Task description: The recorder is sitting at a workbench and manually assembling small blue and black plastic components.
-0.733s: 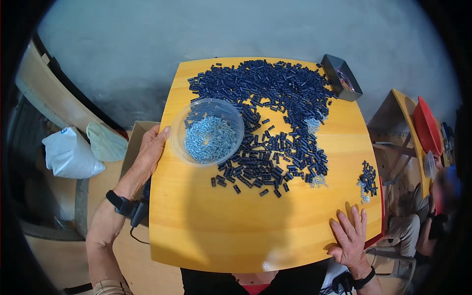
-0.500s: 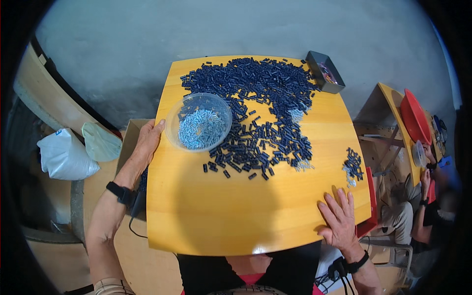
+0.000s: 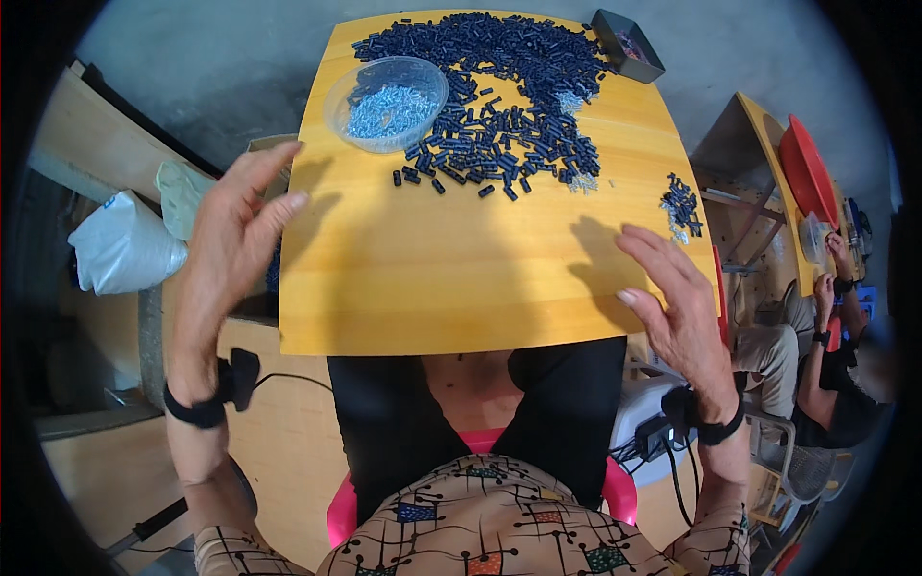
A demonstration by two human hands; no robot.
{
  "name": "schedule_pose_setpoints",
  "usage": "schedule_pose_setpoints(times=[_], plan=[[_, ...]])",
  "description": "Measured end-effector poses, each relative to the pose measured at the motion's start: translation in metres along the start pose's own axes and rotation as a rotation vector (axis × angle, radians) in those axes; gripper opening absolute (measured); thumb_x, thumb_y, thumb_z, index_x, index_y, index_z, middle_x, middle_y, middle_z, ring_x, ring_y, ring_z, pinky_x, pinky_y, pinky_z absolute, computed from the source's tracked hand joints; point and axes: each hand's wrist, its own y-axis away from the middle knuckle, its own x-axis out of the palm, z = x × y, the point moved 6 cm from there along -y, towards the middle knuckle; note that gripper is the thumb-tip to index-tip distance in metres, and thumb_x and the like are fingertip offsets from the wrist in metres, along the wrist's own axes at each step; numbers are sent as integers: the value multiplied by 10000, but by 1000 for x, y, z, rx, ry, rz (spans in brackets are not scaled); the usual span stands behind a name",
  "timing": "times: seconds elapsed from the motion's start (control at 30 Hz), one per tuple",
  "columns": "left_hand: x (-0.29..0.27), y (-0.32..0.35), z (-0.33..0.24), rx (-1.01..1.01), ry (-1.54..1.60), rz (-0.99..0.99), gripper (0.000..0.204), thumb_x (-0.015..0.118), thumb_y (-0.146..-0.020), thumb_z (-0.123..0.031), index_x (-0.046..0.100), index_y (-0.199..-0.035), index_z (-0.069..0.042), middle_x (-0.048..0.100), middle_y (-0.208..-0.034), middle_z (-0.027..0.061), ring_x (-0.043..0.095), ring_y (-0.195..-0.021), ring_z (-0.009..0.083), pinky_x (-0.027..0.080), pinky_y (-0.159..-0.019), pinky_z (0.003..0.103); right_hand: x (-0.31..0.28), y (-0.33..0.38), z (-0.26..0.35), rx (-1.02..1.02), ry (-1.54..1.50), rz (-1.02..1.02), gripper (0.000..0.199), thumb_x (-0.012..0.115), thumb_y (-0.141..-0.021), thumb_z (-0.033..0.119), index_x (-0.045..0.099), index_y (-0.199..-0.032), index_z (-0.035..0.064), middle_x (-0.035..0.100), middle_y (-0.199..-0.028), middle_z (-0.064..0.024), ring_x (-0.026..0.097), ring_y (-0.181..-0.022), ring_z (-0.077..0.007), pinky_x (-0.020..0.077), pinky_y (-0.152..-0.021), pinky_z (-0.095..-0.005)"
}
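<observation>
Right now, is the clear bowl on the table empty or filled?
Partly filled: the clear bowl stands upright with a heap of small silvery pieces covering its bottom.

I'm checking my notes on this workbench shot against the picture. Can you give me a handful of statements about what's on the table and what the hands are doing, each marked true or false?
1. The clear bowl holds small pale silvery parts. True.
2. The left hand grips the bowl. False: it is open, fingers spread, at the table's left edge, apart from the bowl.
3. The heap of dark small parts lies at the far side of the yellow table. True.
4. The right hand holds a screwdriver. False: it is open and holds nothing.
5. A small dark box sits at the far right corner. True.
</observation>
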Motion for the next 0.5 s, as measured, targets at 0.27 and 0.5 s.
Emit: schedule_pose_setpoints(times=[0.27, 0.5], plan=[[79, 87, -132, 331, -34, 306, 306, 720, -735, -149, 630, -1009, -45, 622, -842, 110, 621, -763, 290, 499, -666, 351, 44, -62, -3, 17, 33, 50, 317, 666, -770, 83, 608, -1071, 4, 621, -1013, -165, 592, -921, -348, 486, -787, -416], [156, 55, -135, 412, 130, 492, 260, 665, -784, -172, 637, -984, -8, 633, -804, 127, 622, -728, 300, 491, -638, 373, 88, -107, -12, -197, 191, -88, 346, 681, -746, 84, 616, -1079, 14, 618, -1087, -146, 561, -986, -318, 459, -863, -385]])
